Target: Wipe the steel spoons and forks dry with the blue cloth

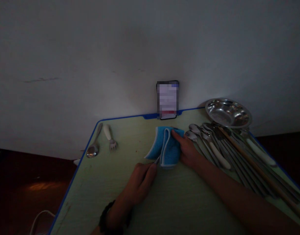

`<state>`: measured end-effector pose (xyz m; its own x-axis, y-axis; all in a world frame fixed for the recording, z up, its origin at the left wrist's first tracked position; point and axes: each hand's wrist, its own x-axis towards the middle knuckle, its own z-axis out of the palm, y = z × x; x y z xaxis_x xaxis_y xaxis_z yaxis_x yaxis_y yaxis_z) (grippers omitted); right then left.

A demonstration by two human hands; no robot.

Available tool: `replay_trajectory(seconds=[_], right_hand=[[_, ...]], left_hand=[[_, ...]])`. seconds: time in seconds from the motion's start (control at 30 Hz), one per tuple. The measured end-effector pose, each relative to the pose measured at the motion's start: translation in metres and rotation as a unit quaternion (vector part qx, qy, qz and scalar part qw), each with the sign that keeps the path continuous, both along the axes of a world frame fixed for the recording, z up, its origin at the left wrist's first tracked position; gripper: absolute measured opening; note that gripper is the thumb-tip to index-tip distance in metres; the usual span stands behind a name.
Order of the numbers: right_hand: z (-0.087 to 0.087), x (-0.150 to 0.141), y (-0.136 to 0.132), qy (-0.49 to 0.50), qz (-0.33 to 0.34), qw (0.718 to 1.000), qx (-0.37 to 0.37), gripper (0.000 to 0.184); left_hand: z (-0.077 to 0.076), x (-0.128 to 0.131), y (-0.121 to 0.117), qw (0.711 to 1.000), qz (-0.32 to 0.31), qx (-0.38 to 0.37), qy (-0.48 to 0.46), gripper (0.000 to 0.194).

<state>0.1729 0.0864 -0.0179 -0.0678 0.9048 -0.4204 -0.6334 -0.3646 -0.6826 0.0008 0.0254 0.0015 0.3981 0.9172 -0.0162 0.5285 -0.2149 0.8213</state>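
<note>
A blue cloth with pale edging is folded in my right hand, its thumb pressed on top. My left hand is closed round the thin handle of a metal utensil, which runs into the fold of the cloth. The cloth hides most of the utensil's far end, so its kind cannot be told. Close to my right hand lie several metal spoons, one with a white handle.
At the table's left lie a spoon and a white-handled fork. A phone leans on the wall. A metal bowl stands at the back right, beyond long utensils and a wooden stick. Blue trim edges the table.
</note>
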Motion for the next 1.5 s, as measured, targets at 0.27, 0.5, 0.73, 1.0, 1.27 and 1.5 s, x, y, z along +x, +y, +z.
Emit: replay_trajectory(seconds=[0.27,0.5,0.73,1.0,1.27,1.5], right_hand=[[0.0024,-0.0004,-0.0012,0.003,-0.003,1.0,0.003,0.022],[0.0022,-0.0002,-0.0008,0.009,-0.004,1.0,-0.002,0.023],[0.0007,-0.0007,-0.0003,0.007,0.0,1.0,-0.003,0.023],[0.0015,-0.0007,-0.0006,0.014,0.003,1.0,0.002,0.021],[0.0023,-0.0004,-0.0002,0.007,-0.006,1.0,-0.007,0.023],[0.0016,-0.0011,-0.0003,0.016,-0.006,1.0,0.0,0.025]], left_hand=[[0.0004,-0.0007,0.0015,1.0,-0.018,0.01,-0.004,0.038],[-0.0007,-0.0011,0.001,1.0,-0.02,-0.002,0.008,0.038],[-0.0038,-0.0017,0.001,1.0,-0.025,-0.011,-0.002,0.038],[-0.0044,-0.0021,0.0011,0.999,-0.034,-0.019,-0.012,0.039],[-0.0041,-0.0023,0.001,1.0,-0.029,-0.006,-0.003,0.039],[-0.0031,-0.0013,0.0012,0.999,-0.031,-0.016,-0.017,0.038]])
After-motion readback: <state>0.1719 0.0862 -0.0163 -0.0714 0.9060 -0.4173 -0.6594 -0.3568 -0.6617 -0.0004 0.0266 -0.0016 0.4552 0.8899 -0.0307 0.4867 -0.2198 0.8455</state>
